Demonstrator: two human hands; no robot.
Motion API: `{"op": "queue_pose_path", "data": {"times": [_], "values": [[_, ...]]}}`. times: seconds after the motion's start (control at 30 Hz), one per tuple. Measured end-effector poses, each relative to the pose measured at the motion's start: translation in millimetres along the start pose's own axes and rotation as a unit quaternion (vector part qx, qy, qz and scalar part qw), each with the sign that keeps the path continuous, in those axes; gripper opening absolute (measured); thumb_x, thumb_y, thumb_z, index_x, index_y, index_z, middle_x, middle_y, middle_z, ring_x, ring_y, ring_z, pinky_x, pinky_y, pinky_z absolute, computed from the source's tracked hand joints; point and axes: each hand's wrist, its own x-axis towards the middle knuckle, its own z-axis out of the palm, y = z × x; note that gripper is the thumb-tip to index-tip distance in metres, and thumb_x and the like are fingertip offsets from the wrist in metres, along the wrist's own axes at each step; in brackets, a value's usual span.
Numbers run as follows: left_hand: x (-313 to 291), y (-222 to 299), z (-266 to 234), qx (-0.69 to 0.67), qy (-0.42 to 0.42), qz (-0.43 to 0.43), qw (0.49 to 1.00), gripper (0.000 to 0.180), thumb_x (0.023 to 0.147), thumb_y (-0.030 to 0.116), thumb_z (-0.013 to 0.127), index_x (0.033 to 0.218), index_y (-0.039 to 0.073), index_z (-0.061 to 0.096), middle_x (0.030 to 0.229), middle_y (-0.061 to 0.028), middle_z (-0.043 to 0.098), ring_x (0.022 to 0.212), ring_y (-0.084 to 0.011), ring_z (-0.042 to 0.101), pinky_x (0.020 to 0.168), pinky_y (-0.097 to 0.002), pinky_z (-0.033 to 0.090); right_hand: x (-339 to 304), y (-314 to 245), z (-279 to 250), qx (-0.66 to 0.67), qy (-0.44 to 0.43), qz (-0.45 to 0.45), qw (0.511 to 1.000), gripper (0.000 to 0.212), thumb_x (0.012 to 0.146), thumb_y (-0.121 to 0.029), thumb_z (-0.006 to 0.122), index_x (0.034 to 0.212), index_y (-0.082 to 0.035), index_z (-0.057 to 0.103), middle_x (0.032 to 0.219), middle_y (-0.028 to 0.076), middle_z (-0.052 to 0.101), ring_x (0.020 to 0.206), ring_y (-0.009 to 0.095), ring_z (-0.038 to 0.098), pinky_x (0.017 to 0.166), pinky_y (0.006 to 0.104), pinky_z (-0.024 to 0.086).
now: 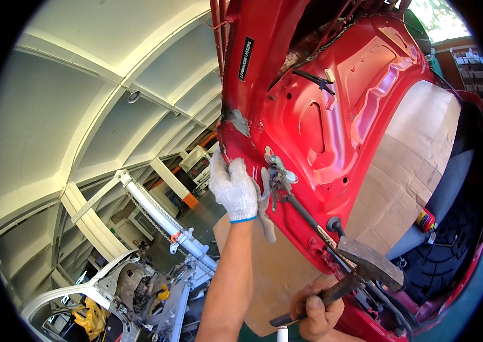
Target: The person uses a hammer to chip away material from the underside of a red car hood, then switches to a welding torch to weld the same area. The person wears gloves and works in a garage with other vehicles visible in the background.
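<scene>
My left hand (233, 191) wears a white knit glove with a blue cuff. Its fingers curl against the edge of a red car body panel (241, 149), just below a bare grey patch; their tips are partly hidden. A loose-looking strip of grey glove fabric (267, 219) hangs beside it. Lower right, my bare right hand (318, 313) is closed round the dark handle of a hammer (370, 263), its heavy head pointing right. Between the hands runs a black strut (304, 214), with a torn, ragged grey clump (278, 175) at its upper end.
Brown cardboard (410, 154) covers part of the opening at right, near a small red-and-yellow container (425, 219). More cardboard (270, 268) lies beneath the panel. At left stand a pale post with a chain (164, 214) and a stripped white car shell (104, 276).
</scene>
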Motion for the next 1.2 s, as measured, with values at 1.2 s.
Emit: {"op": "queue_pose_path", "data": {"times": [1.2], "values": [[26,10,-8,0.198,-0.053,0.071,0.976,0.024,0.09,0.01,0.055,0.102,-0.004,0.071,0.084,-0.0178,0.074,0.072,-0.0289,0.07,0.074,-0.0386,0.054,-45,-33,-32,-0.127,-0.027,0.007,0.991,0.018,0.104,-0.016,0.06,0.103,0.0,0.053,0.069,0.007,0.058,0.051,0.012,0.05,0.047,0.0243,0.04]]}}
